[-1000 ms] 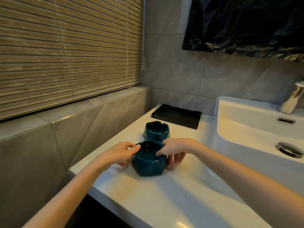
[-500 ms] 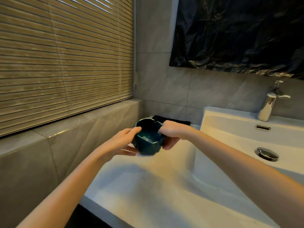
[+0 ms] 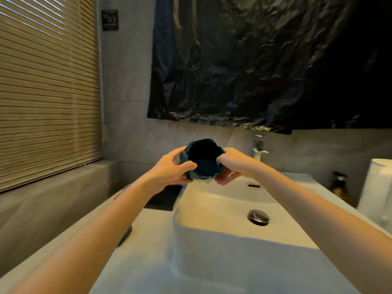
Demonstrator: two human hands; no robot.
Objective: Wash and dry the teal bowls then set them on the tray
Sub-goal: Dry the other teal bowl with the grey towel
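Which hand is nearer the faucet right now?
Right. The right hand grips the right rim of the teal bowl, just left of the faucet in the view. The left hand holds the bowl's left side, with the bowl between it and the faucet.

**Bowl held up over the sink's far-left corner**

The bowl (image 3: 203, 160) is between the left hand (image 3: 169, 169) at its 9 o'clock and the right hand (image 3: 235, 164) at 3. The sink (image 3: 222, 255) is set in the counter (image 3: 148, 251). From the drain (image 3: 258, 217), the tap (image 3: 259, 148) stands at 12. The tray (image 3: 163, 198) lies on the counter at 10, and a half-hidden second bowl (image 3: 126, 235) at 8. The bottle (image 3: 339, 185) and roll (image 3: 377, 187) are at 2.
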